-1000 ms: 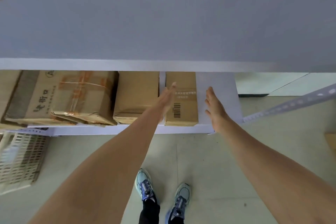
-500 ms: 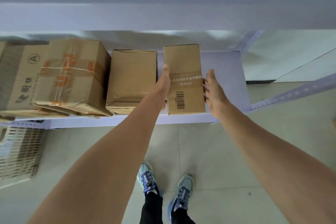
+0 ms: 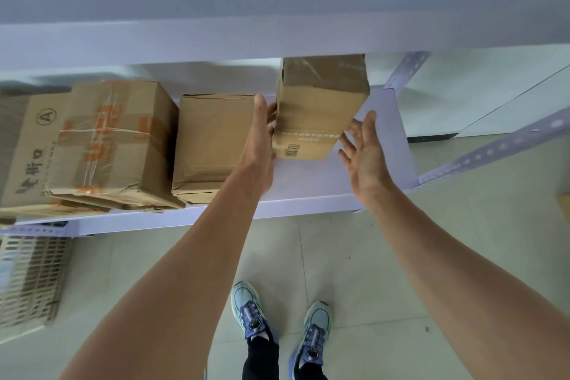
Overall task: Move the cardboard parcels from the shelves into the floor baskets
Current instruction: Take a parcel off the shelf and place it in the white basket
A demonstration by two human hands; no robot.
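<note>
A narrow cardboard parcel (image 3: pixel 317 114) with a barcode is tipped up on end above the right part of the white shelf (image 3: pixel 308 191). My left hand (image 3: pixel 259 139) presses flat against its left side, thumb up. My right hand (image 3: pixel 367 154) is spread wide, and its fingertips touch the parcel's lower right edge. A plain parcel (image 3: pixel 212 139) stands just left of my left hand. Further left lies a taped parcel (image 3: pixel 117 139) with orange print on top of a flat box (image 3: pixel 34 145) marked A. A slatted floor basket (image 3: pixel 27 281) shows at the lower left, partly under the shelf.
The upper shelf board (image 3: pixel 277 37) hangs close above the lifted parcel. A perforated metal rail (image 3: pixel 493 148) runs off to the right of the shelf. My shoes (image 3: pixel 249 308) stand on the tiled floor in front of the shelf.
The narrow parcel lay flat on the shelf; now it is tipped up and raised between my hands. My right hand has opened wider and dropped to the parcel's lower edge.
</note>
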